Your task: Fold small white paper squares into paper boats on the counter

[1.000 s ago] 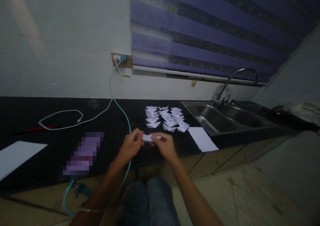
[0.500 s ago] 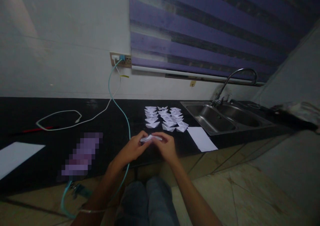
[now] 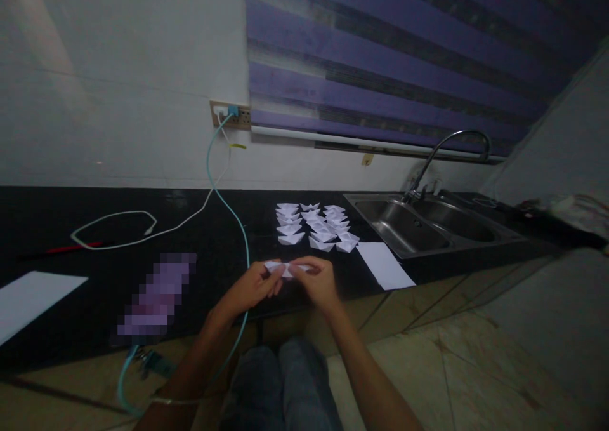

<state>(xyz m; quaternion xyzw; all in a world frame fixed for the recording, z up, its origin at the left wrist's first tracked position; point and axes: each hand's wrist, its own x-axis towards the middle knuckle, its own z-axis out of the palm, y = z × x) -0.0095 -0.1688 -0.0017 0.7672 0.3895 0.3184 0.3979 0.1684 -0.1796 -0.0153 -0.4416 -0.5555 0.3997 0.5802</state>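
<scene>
Change: since the earlier frames both hands have sunk a little toward the lower centre of the frame, and the folded paper piece (image 3: 286, 268) now lies flatter between them than it did a second ago
Left hand (image 3: 253, 285): fingers closed narrowly on the left end of the piece, thumb on top
Right hand (image 3: 316, 281): pinched the same way on the right end — the two hands nearly touching
Paper piece: small, white, held just above the front edge of the black counter (image 3: 209, 253), at centre frame; how far folded it is I cannot tell, as the fingers hide most of it
Finished boats (image 3: 314, 226): white paper boats in rows on the counter just above the hands, near them but apart
Blank sheet (image 3: 384, 264): flat on the counter right of the boats, its lower corner reaching the counter edge, beside the sink (image 3: 428, 225)
Other sheet (image 3: 33, 294): at the left edge of the frame
Cables: a teal cable (image 3: 238, 221) drops from the wall socket (image 3: 231, 113) and passes just left of the left hand; a white cable (image 3: 114, 228) loops at centre left
Risk: the piece is tiny and the light dim, so a pull with uneven grip could tear a crease or open it crooked; the left forearm sits close to the teal cable and could snag it — and a wide sweep forward would scatter the boats
</scene>
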